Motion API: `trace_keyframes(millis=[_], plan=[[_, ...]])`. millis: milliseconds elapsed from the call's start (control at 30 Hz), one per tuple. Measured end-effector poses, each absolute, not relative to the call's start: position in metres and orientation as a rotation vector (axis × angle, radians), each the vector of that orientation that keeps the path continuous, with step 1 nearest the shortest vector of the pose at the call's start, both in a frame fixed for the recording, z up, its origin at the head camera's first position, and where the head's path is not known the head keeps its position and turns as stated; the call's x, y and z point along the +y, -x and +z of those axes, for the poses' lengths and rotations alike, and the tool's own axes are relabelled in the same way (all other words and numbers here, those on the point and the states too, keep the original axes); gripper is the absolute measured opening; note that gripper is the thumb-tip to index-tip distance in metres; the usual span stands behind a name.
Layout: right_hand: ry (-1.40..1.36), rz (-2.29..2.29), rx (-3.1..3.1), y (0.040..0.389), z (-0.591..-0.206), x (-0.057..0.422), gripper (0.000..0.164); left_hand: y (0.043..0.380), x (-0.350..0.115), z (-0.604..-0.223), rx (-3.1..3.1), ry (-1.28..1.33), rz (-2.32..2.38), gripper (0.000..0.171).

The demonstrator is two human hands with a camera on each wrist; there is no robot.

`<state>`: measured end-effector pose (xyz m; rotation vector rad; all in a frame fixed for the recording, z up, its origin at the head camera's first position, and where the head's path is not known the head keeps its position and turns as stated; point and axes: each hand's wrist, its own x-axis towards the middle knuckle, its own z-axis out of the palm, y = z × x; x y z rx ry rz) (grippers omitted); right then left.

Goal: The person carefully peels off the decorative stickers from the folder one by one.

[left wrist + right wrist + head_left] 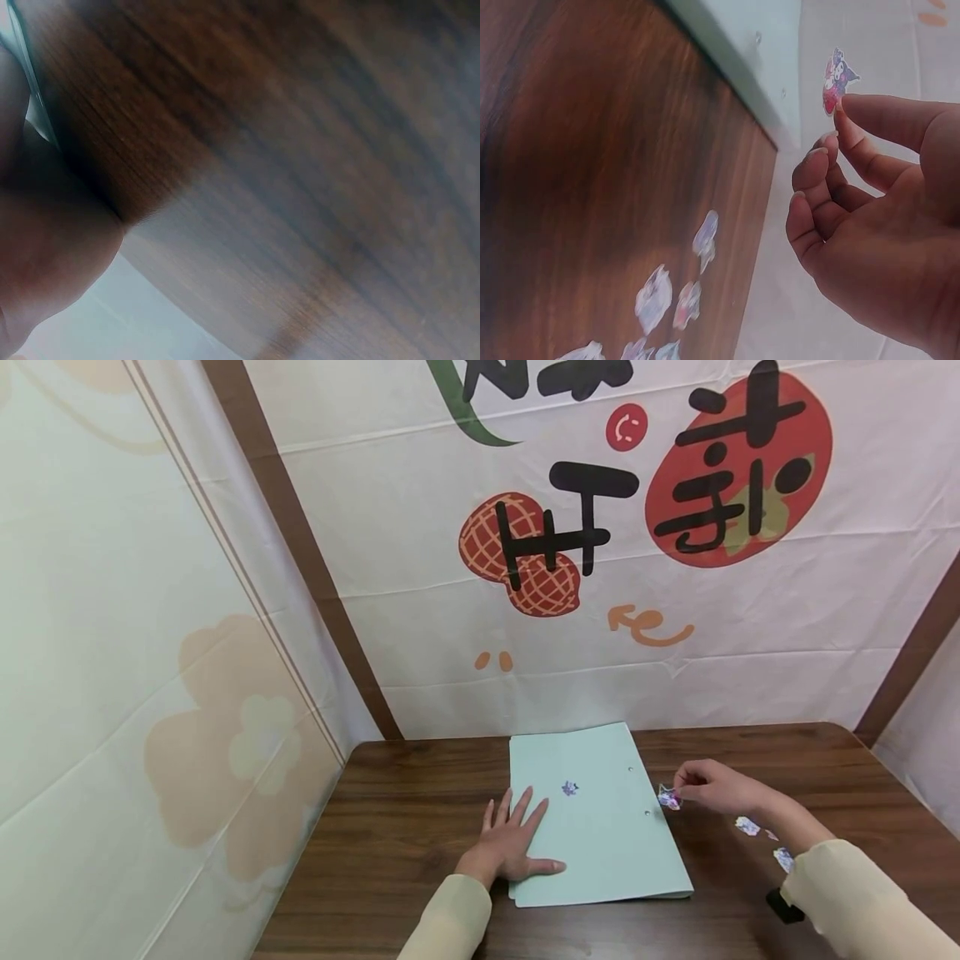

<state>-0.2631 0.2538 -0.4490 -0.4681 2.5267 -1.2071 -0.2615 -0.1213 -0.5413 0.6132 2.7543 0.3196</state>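
A pale green folder [600, 843] lies on the wooden table with a small purple sticker [570, 788] on its cover. My left hand [504, 850] rests on the folder's left part, fingers spread and straight. Just past the folder's right edge, my right hand [720, 787] pinches a cartoon sticker [838, 82] between thumb and index finger. That sticker is red and purple with a white border. In the left wrist view only part of the left hand [52, 255] shows, beside the folder's edge.
Several loose stickers [654, 300] lie on the table [375, 843] to the right, partly behind the right forearm in the head view. A small black object [783, 906] sits by the right sleeve. A printed cloth [450, 702] hangs behind the table.
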Motion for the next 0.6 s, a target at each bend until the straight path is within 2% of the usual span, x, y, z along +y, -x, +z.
trace_keyframes(millis=[333,600], plan=[[0.405,-1.201,2.535,0.255,-0.458,0.281,0.008,0.253,-0.121,-0.526,2.741,-0.615,0.34,0.104],[0.456,-1.155,2.573,0.252,-0.47,0.299,0.006,0.261,-0.121,-0.538,2.742,-0.601,0.336,0.105]])
